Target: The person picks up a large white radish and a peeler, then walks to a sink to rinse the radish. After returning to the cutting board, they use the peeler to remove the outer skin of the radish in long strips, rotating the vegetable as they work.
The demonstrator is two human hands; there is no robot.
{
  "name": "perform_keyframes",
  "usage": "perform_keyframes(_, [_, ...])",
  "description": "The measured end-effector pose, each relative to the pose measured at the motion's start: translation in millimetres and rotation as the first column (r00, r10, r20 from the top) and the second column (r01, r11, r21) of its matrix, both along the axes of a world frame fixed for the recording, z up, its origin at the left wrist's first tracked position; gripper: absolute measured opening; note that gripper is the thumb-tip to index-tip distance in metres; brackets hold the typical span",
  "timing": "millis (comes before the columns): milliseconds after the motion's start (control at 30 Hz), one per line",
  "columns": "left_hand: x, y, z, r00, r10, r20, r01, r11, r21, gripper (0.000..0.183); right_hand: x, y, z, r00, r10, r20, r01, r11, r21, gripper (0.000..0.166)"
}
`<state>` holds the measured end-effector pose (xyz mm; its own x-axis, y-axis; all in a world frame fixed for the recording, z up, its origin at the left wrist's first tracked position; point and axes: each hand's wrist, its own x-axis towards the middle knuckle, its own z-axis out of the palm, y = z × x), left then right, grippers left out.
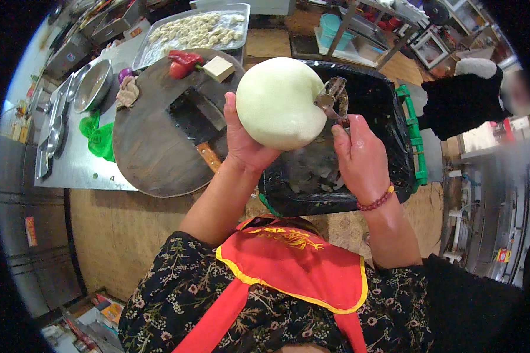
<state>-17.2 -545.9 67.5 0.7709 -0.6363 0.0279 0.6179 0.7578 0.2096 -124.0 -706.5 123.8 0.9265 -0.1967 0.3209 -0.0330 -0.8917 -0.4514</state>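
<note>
My left hand [247, 145] supports a large, pale green-white round gourd or melon [278, 103] from below and the left, its thumb up along the side. In my right hand [362, 152] is a metal peeler [333, 99], whose head touches the right side of the gourd at a dented spot. The gourd's visible surface is pale and smooth. Beneath both hands stands a bin lined with a black plastic bag [300, 176], with dark scraps inside. Part of the peeler's handle is hidden in my fist.
On the round chopping board [145, 150] lie a cleaver [198, 119], a tofu block [218, 68], red peppers [183, 64] and a cloth [127, 92]. Behind is a tray of pale pieces [194, 33]. A metal bowl [93, 86] and green bag [99, 134] sit left. A person [466, 97] is at right.
</note>
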Motion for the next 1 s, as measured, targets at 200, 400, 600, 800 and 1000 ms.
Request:
perform_keyframes(200, [-9.1, -32.3, 2.8, 0.995, -0.084, 0.055, 0.082, 0.995, 0.05, 0.091, -25.0, -24.0, -4.6, 0.991, -0.099, 0.088, 0.107, 0.99, -0.091, 0.019])
perform_keyframes(400, [-16.5, -53.3, 2.5, 0.988, -0.15, 0.043, 0.148, 0.987, 0.055, 0.091, -42.4, -51.0, -10.1, 0.988, -0.109, 0.106, 0.12, 0.987, -0.105, 0.02])
perform_keyframes(600, [-16.4, -48.6, 0.1, 0.98, -0.19, 0.058, 0.186, 0.981, 0.058, 0.091, -37.4, -56.5, -12.7, 0.995, -0.091, 0.035, 0.091, 0.996, 0.002, 0.03])
perform_keyframes(800, [-21.7, -4.3, 5.1, 0.994, -0.052, 0.093, 0.034, 0.981, 0.188, 0.097, -17.0, -17.7, -8.7, 0.999, 0.035, 0.027, -0.042, 0.941, 0.337, 0.041])
perform_keyframes(1000, [-2.1, 98.2, 3.4, 0.983, 0.169, 0.073, -0.183, 0.943, 0.277, 0.087, 46.6, 67.6, -12.3, 0.945, 0.325, 0.033, -0.318, 0.892, 0.322, 0.041])
